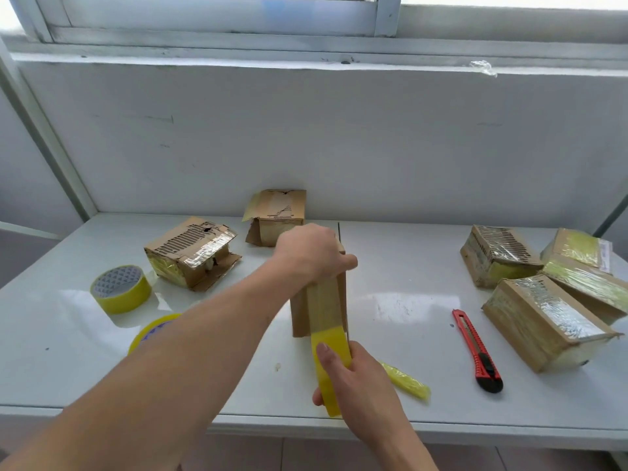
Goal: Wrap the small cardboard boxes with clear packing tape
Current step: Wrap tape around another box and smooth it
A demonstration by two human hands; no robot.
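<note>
The cardboard box (319, 300) is held upright on the desk (407, 300), its top clasped by the left grip (311, 251); just below, the tape roll (331, 368) is pinched by the right grip (353, 375).

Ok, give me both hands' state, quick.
Left hand: grips the top of the upright cardboard box.
Right hand: holds the yellow tape roll.

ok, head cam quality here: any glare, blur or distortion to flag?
Head view: window light blows out the top; glare patches on the white table and on the shiny tape of the wrapped boxes. Wide-angle bends the table's front edge. Left hand and right hand look slightly soft; red knife sharp.
</note>
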